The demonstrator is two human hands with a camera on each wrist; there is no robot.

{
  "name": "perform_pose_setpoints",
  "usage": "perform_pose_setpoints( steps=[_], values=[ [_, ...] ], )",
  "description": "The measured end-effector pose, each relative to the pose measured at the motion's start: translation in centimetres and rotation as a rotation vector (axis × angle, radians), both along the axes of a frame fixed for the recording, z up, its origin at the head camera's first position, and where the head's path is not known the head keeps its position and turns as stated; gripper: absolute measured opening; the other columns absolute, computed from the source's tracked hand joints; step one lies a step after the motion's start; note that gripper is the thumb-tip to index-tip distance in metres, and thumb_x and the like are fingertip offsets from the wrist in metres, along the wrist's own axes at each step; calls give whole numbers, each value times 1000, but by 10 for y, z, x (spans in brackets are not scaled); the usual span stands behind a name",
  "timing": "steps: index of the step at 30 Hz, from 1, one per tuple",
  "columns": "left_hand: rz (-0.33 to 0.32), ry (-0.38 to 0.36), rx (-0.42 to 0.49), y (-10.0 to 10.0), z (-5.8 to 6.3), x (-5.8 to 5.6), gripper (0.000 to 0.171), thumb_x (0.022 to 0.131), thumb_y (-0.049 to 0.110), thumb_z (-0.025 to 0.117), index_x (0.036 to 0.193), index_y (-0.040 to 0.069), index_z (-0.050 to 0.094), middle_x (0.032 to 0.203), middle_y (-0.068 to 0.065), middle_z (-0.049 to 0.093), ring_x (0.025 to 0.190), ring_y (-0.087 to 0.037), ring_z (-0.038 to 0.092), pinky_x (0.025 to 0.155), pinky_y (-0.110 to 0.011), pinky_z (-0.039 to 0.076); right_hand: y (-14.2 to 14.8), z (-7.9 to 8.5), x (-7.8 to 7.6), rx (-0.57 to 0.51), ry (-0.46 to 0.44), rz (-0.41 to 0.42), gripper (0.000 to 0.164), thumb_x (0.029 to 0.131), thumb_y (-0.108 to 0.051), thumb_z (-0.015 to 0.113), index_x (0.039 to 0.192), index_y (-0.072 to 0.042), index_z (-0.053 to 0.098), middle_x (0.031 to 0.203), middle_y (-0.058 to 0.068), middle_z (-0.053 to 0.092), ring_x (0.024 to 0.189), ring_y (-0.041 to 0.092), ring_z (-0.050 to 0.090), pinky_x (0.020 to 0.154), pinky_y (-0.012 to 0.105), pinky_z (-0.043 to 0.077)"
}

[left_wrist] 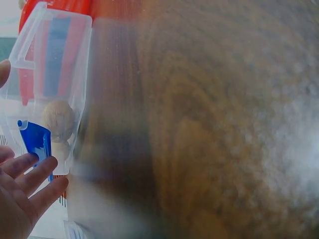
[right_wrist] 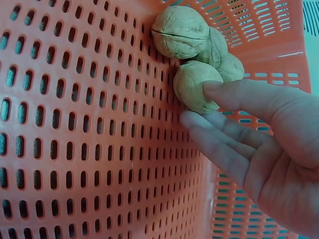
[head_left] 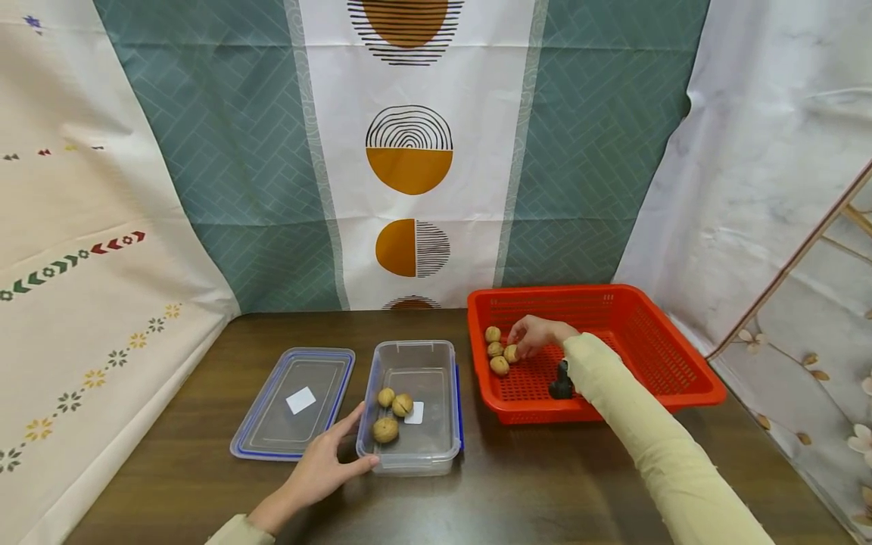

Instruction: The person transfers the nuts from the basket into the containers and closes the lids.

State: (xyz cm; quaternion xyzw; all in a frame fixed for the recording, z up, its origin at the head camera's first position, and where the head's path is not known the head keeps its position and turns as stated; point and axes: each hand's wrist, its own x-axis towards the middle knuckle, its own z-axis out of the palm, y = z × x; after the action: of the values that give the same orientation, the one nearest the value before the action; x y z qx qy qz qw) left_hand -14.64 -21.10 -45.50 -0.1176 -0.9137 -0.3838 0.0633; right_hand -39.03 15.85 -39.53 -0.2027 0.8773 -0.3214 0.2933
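My right hand (head_left: pixel 537 338) pinches a walnut (right_wrist: pixel 195 84) between thumb and fingers, next to three other walnuts (head_left: pixel 495 349) by the left wall of the red basket (head_left: pixel 681 359), toward the far right corner of the desk (head_left: pixel 545 484). My left hand (head_left: pixel 322 467) is spread, touching the clear container (head_left: pixel 432 378) at its near left corner; inside, three loose walnuts (head_left: pixel 401 406) lie near a white square label (head_left: pixel 415 413). A second white label (head_left: pixel 300 400) shows on the lid (head_left: pixel 272 431), toward the desk's left edge; any writing is too small to read.

The 2 sleeves (head_left: pixel 657 443) are pale yellow, the wrist device (head_left: pixel 562 383) black.
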Motion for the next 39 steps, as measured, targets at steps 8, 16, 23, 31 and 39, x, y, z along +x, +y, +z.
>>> perform_pose_setpoints(
  steps=[8, 16, 23, 31, 39],
  values=[
    [-18, -5, 36, 1, 1, 0, 82, 74, 39, 72, 141, 11, 34, 131, -14, 49, 104, -26, 58, 89, -40, 46, 1, -2, 2, 0, -11, -29, 32, 79, 2, 63, 110, 5, 58, 87, 8, 60, 72, 15, 60, 74, 35, 53],
    [-23, -13, 37, 2, 1, 0, 82, 74, 39, 72, 140, 10, 34, 130, -15, 49, 102, -27, 59, 88, -40, 46, 2, -4, 2, -6, -28, -26, 32, 79, 1, 64, 109, 7, 58, 91, 8, 61, 72, 13, 60, 72, 30, 54],
    [-16, -8, 44, 2, 0, -1, 82, 74, 39, 73, 141, 11, 34, 129, -14, 50, 104, -26, 58, 88, -38, 47, 4, -1, 1, 0, -14, -33, 31, 76, -1, 68, 106, 5, 60, 87, 7, 63, 70, 13, 60, 74, 34, 53],
    [-25, -9, 48, 3, 0, -1, 82, 74, 39, 73, 141, 10, 34, 131, -15, 49, 107, -27, 57, 88, -38, 47, 7, 3, 2, -16, 40, -20, 28, 77, -1, 67, 104, 5, 60, 80, 6, 65, 68, 12, 60, 68, 30, 54],
    [-21, -8, 37, 3, 2, -1, 82, 74, 39, 73, 140, 10, 35, 131, -16, 49, 104, -27, 58, 88, -41, 46, 8, 22, 1, -108, 114, -40, 26, 78, -1, 66, 103, 4, 62, 85, 8, 66, 70, 16, 57, 69, 33, 52]
  ],
)
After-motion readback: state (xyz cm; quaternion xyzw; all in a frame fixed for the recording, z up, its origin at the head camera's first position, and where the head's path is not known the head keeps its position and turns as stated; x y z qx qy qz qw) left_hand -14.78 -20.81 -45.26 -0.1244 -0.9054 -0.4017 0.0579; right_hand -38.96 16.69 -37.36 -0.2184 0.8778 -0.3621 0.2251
